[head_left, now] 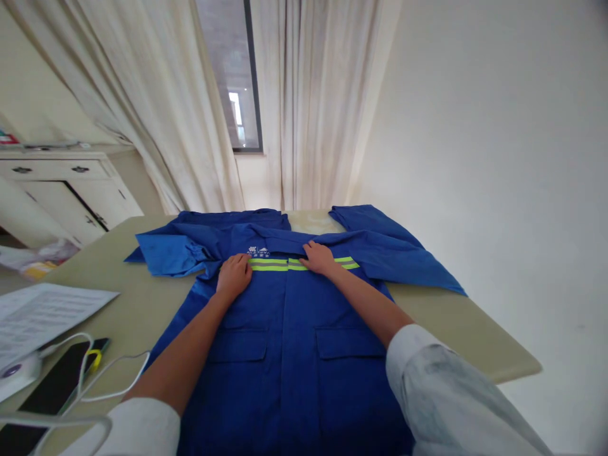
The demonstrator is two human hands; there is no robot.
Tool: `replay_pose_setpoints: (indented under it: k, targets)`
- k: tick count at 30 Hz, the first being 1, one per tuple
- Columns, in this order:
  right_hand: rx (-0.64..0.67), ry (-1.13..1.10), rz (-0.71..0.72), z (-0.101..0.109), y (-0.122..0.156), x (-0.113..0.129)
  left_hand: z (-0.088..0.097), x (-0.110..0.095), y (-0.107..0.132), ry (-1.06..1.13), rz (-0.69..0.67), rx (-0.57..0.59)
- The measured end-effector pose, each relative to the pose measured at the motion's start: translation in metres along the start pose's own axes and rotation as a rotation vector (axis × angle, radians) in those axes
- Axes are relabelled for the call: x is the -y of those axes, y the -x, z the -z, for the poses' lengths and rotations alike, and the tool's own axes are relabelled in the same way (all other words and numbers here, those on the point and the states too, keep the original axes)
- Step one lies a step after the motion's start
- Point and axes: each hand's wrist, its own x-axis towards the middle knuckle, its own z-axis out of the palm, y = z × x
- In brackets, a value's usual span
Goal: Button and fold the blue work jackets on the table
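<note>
A blue work jacket lies spread out with its front up, sleeves out to both sides. A yellow-green reflective stripe crosses its chest, and white printing sits above it on the left. My left hand rests on the chest at the stripe's left end, fingers lying on the cloth. Just below the collar, my right hand lies on the stripe right of the front placket, its fingers slightly apart. The jacket's left-side sleeve is folded, its lighter cuff showing; the right-side sleeve stretches toward the table edge.
Folded blue cloth and another blue piece lie behind the jacket on the table. To the left are printed paper, a black phone-like slab and a white cable. A wall stands right, curtains behind.
</note>
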Motion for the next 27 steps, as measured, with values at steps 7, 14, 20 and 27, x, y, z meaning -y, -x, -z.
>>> replay_pose_setpoints:
  k: [7,14,20,27]
  targets:
    - [-0.231,-0.030,-0.256,0.061,-0.082,-0.019,-0.008,0.008,-0.006,-0.074,0.038,0.025]
    - [-0.188,-0.233,-0.070,0.041,-0.014,0.029,-0.009,0.009,-0.008,-0.059,0.023,0.020]
    - [0.186,-0.190,-0.137,0.002,0.052,0.063,-0.002,0.007,-0.007,-0.045,0.027,0.028]
    - [0.056,-0.340,-0.056,0.005,0.088,0.059,0.019,-0.019,0.008,0.023,-0.141,0.045]
